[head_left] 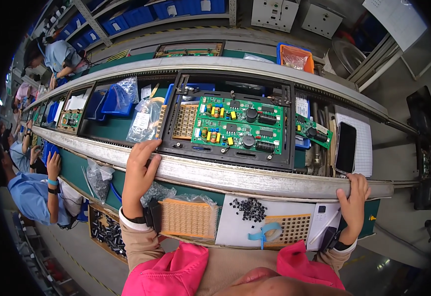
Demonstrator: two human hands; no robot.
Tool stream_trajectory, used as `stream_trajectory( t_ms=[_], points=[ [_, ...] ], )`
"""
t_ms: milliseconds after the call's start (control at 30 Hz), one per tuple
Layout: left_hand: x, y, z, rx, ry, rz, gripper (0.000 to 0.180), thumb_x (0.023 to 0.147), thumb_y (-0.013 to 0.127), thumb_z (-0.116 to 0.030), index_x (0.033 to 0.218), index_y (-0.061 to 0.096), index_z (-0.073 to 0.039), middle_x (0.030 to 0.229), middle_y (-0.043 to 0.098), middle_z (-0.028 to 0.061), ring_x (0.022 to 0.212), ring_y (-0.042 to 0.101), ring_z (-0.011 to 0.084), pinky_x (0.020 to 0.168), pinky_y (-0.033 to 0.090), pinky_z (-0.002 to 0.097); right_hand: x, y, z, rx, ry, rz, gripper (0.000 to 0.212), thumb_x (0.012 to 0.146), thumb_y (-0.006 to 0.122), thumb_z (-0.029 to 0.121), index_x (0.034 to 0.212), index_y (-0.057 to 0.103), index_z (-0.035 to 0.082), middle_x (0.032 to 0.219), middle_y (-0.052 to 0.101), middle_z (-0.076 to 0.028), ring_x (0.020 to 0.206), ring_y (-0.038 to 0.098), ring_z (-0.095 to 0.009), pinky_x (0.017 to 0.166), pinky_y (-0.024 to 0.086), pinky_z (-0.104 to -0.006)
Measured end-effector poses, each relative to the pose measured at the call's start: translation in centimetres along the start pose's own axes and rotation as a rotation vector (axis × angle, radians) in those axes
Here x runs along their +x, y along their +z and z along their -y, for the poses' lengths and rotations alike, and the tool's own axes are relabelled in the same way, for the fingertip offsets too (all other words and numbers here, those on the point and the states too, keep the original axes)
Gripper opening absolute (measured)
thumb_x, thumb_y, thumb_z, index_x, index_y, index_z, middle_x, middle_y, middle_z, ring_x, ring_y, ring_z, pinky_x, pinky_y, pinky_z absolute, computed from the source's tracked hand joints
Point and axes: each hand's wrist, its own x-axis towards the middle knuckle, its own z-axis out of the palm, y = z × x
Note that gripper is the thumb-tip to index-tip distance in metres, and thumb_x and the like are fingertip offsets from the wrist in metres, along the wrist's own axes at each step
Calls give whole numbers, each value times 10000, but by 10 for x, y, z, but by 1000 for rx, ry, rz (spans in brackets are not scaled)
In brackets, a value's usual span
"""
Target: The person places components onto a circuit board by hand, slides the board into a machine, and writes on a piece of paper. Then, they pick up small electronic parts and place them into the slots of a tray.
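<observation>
Metal rail [240, 180] under both hands

It forms the near edge of the conveyor [255, 67]. Behind it, a black frame [290, 128] carries two green circuit boards [235, 133]. The left hand [142, 165] rests loosely open, fingers slanting over the rail beside the frame's near left corner; the right hand [354, 202], half open, lays its fingertips on the rail near its right end. Both palms are hidden, and whether the left fingertips meet the frame cannot be told.

I am in an electronics factory: a metal-railed conveyor line [225, 176] runs along my desk [74, 168], bearing framed green circuit boards [237, 136]; co-workers [34, 195] in blue line it, and shelves [91, 22] of blue bins [119, 23] stand beyond.
</observation>
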Motion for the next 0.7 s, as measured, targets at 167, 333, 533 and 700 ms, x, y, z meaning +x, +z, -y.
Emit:
stream_trajectory(
  t_ms=[167,333,533,700],
  points=[
    [1,-1,-2,6,-31,19,318,818,577,1,1135,597,19,1087,612,175,1004,563,337,891,433,368,0,0,-1,-8,-17,-3,559,767,633,390,1211,497,80,1239,465,-130,1284,345,-349,1054,121,-639],
    [0,0,-1,16,-25,9,318,816,582,-1,1133,598,20,1100,613,175,1014,563,338,900,432,374,1,-5,5,-52,6,42,540,829,567,418,1231,491,66,1272,447,-143,1275,357,-338,1070,131,-565],
    [1,1,1,9,-35,16,323,813,580,6,1135,596,21,1107,614,175,1014,562,336,902,431,374,1,-5,5,-66,1,41,545,827,562,422,1231,488,63,1270,449,-147,1275,357,-340,1069,137,-552],
    [3,1,1,19,-22,18,326,811,581,6,1136,598,18,1100,614,174,1005,562,334,894,432,374,3,-2,2,-9,-11,22,562,750,637,364,1209,492,74,1252,453,-140,1289,342,-361,1055,116,-635]
  ],
)
